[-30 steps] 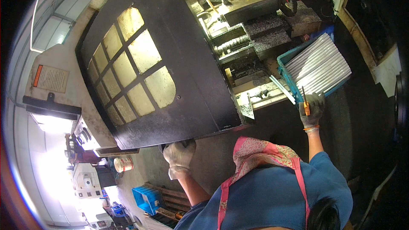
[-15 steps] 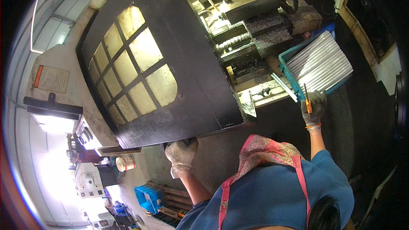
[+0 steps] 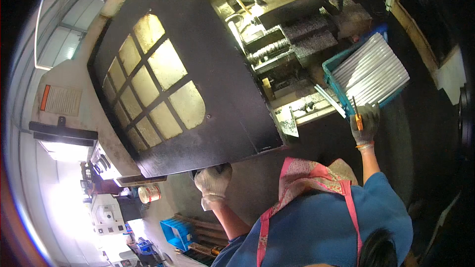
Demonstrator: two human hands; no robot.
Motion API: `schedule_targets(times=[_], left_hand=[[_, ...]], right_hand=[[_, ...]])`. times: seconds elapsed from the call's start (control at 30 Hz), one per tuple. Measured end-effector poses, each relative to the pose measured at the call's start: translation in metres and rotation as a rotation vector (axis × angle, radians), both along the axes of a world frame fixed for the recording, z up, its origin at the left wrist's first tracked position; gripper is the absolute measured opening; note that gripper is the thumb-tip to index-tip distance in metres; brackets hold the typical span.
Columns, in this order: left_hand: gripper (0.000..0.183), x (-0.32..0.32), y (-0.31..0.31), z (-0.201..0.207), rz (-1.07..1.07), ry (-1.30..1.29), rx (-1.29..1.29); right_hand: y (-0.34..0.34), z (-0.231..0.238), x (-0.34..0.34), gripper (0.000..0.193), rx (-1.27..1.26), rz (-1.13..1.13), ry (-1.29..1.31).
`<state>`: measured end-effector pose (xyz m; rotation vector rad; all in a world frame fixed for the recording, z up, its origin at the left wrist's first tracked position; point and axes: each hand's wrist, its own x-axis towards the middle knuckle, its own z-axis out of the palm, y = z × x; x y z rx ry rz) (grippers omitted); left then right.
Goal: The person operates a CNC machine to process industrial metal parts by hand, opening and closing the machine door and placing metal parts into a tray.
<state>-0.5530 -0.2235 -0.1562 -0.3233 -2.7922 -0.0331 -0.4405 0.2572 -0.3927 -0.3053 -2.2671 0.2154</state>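
At the head view's right — my right hand (image 3: 365,121), closed round an orange-handled tool (image 3: 358,120), is nearer the pale rods (image 3: 372,69), just beyond it in the teal crate (image 3: 331,77), slanting up-right — my left hand (image 3: 213,184) at the dark door's (image 3: 228,104) lower edge, grip hidden, can't tell.

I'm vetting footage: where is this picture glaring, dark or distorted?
Head view: glare whites out the lower-left background; head view: shadow swallows the area right of the right hand; head view: white rods shine; head view: fisheye bows lines near the left rim.
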Motion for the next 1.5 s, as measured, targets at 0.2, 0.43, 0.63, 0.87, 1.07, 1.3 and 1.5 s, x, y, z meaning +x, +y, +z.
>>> schedule_targets(times=[0.2, 0.43, 0.63, 0.87, 1.07, 1.3, 1.5], left_hand=[[0.029, 0.001, 0.001, -0.001, 0.093, -0.057, 0.049], [0.03, 0.003, 0.001, 0.002, 0.068, -0.071, 0.044], [0.032, -0.001, 0.003, 0.002, 0.055, -0.041, -0.004], [0.03, 0.002, 0.004, 0.002, 0.105, -0.077, -0.026], [0.03, 0.001, 0.002, -0.001, 0.092, -0.056, -0.004], [0.033, 0.001, -0.002, -0.004, 0.122, -0.09, -0.004], [0.021, 0.001, 0.001, -0.002, 0.067, -0.017, -0.051]], right_hand=[[0.001, -0.004, 0.001, 0.036, 0.009, 0.005, 0.034], [0.003, -0.008, 0.003, 0.036, -0.006, -0.012, 0.014], [0.003, -0.007, 0.0, 0.038, 0.006, -0.005, -0.004], [0.001, -0.002, 0.0, 0.035, -0.013, 0.0, 0.022], [0.001, 0.004, -0.001, 0.036, -0.005, 0.016, 0.037], [-0.002, 0.01, 0.0, 0.037, -0.013, -0.009, -0.001], [-0.001, 0.004, -0.001, 0.037, 0.014, -0.015, 0.032]])
